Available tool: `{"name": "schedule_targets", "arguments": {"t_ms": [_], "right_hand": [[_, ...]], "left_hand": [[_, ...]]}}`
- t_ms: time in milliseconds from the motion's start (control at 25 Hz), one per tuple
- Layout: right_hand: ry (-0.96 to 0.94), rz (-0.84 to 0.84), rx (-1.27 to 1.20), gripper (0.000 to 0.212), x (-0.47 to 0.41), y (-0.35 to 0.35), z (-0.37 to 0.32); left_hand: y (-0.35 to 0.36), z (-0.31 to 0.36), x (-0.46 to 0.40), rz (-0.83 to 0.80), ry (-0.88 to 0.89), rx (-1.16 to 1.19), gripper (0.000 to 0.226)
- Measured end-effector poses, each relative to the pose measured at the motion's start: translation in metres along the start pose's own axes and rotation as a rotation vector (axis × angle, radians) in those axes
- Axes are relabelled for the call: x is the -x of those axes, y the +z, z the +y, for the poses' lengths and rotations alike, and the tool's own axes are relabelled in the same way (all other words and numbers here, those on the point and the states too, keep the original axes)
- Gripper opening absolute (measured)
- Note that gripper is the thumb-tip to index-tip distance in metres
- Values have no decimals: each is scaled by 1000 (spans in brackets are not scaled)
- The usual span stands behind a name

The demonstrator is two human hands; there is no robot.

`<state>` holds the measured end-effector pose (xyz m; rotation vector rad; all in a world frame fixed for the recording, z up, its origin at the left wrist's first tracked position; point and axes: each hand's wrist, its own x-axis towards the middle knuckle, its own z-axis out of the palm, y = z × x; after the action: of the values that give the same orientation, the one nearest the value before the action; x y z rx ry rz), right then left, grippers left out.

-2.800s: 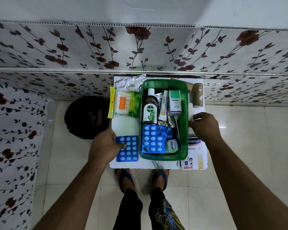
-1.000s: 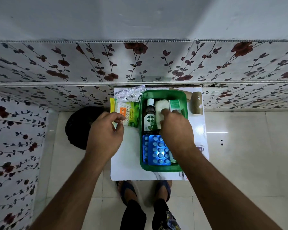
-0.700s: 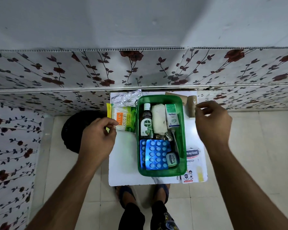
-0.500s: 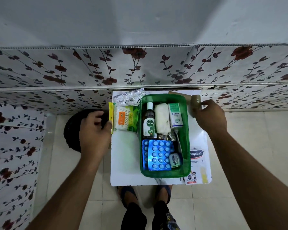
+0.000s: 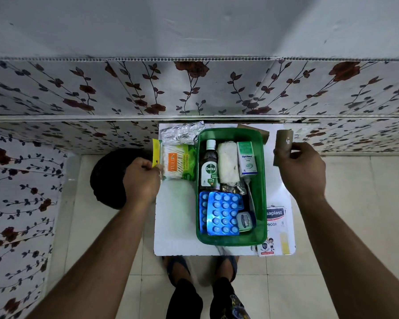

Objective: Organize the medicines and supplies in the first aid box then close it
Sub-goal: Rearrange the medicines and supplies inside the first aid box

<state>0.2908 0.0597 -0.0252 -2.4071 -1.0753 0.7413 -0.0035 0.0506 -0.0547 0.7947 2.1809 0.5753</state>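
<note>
The green first aid box [image 5: 260,162] stands open on a small white table [image 5: 175,222]. Inside lie a Dettol bottle [image 5: 209,168], a white gauze roll [image 5: 227,162], an Optibex carton [image 5: 247,158], blue blister packs [image 5: 224,214] and a small jar [image 5: 246,221]. My left hand [image 5: 141,179] pinches the yellow edge of the cotton swab pack [image 5: 176,162], which lies left of the box. My right hand [image 5: 302,168] grips a brown tape roll [image 5: 283,143], lifted to the right of the box.
A foil packet [image 5: 181,134] lies at the table's back left. A plaster box [image 5: 276,229] sits at the front right corner. A black bin [image 5: 108,178] stands on the floor to the left. The floral wall runs close behind the table.
My right hand left the gauze roll in the box, moved right and took hold of the brown tape roll. My left hand reached the cotton swab pack and now pinches its edge.
</note>
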Motion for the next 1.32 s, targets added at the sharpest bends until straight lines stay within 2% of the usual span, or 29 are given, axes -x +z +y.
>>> {"name": "schedule_targets", "arguments": {"t_ms": [80, 240, 320, 440, 560, 640, 760, 840, 960, 1000, 1120, 1200, 1320], "right_hand": [[-13, 1, -29, 36, 10, -7, -2], [-26, 2, -105, 34, 27, -21, -7], [-44, -4, -147, 31, 35, -28, -11], [-62, -23, -181, 28, 43, -32, -11], [-53, -47, -194, 27, 50, -36, -2], [-53, -61, -198, 25, 53, -39, 6], [-44, -79, -196, 21, 53, -41, 14], [-32, -91, -192, 20, 54, -43, 17], [-21, -108, -187, 22, 59, -42, 15], [-30, -116, -183, 23, 61, -43, 12], [-80, -173, -129, 22, 68, -49, 2], [-102, -264, -44, 23, 80, -50, -5], [-208, -331, 254, 37, 102, -42, -15]], "left_hand": [[-16, 9, 13, 84, 123, -31, 15], [-67, 50, 54, 264, 535, -123, 8], [-75, 77, 72, 231, 614, -37, 15], [-41, 107, 76, 0, 645, 22, 22], [19, 117, 62, -237, 672, -147, 20], [44, 119, 55, -306, 696, -294, 18], [48, 115, 54, -154, 928, -602, 19], [42, 105, 62, -53, 1083, -731, 35], [42, 86, 74, -249, 1100, -925, 82], [45, 81, 74, -270, 1113, -983, 87], [47, 82, 63, -143, 1129, -1039, 75], [42, 87, 59, -130, 1112, -1060, 75], [27, 89, 58, -152, 1102, -942, 62]]}}
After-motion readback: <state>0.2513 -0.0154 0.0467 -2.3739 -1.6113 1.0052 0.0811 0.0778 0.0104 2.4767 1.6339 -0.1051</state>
